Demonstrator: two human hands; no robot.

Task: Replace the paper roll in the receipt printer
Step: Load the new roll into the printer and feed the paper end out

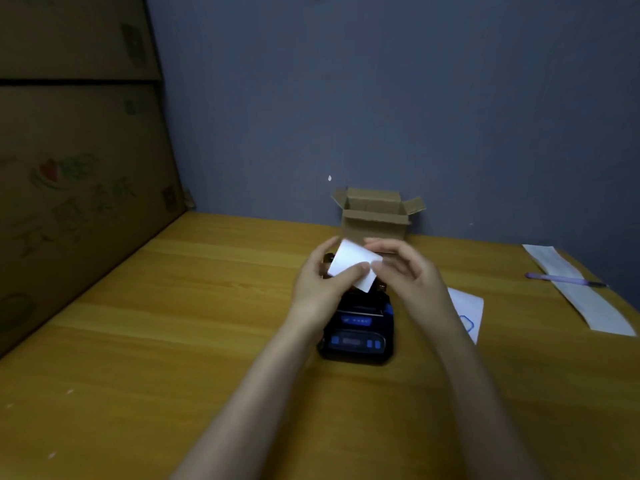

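A person's two bare hands hold a white paper roll [355, 265] just above the back end of a small black receipt printer [358, 332], which sits on a wooden table [173, 323]; the printer's blue buttons face the camera, and the hands hide its paper bay, so whether the lid is up cannot be told.

Likely risks: the roll could go in facing the wrong way, so the paper would feed wrongly; the loose end could slip from the fingers and unwind; a lid shut with the paper crooked could jam.

The left hand [320, 285] curls around the roll's left side, thumb pressed across its front; the right hand [405, 268] is half closed, fingertips pinching the roll's right edge; both forearms reach forward from the bottom of the view.

Behind stands an open cardboard box [375, 216]; to the right lie a paper strip [581, 292] and a pen [564, 279].
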